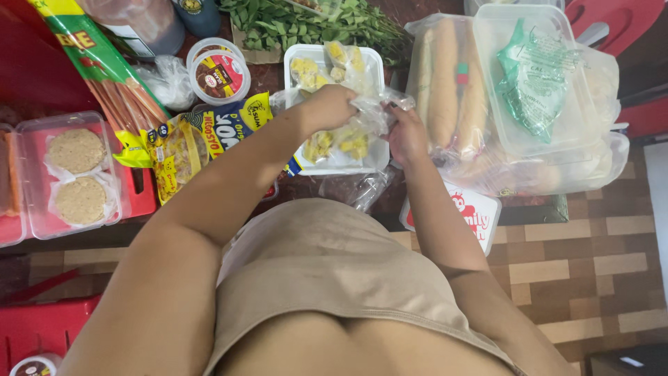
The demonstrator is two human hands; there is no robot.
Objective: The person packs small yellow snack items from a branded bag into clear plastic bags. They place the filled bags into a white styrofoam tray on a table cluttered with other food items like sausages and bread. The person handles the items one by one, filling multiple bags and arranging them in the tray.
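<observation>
While both hands meet over a white foam tray of yellow dumplings, the left hand is closed around crinkled clear plastic wrap, knuckles up, fingertips hidden. The right hand pinches the same wrap from the other side; its fingers are partly covered. Just right lie bagged long bread rolls under a clear lidded box. Leafy greens are cut off at the top edge.

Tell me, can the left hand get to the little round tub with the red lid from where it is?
Probably yes. The left hand is busy gripping clear plastic wrap over the white tray, but the round tub sits just beside it, uncovered, with nothing between.
</observation>
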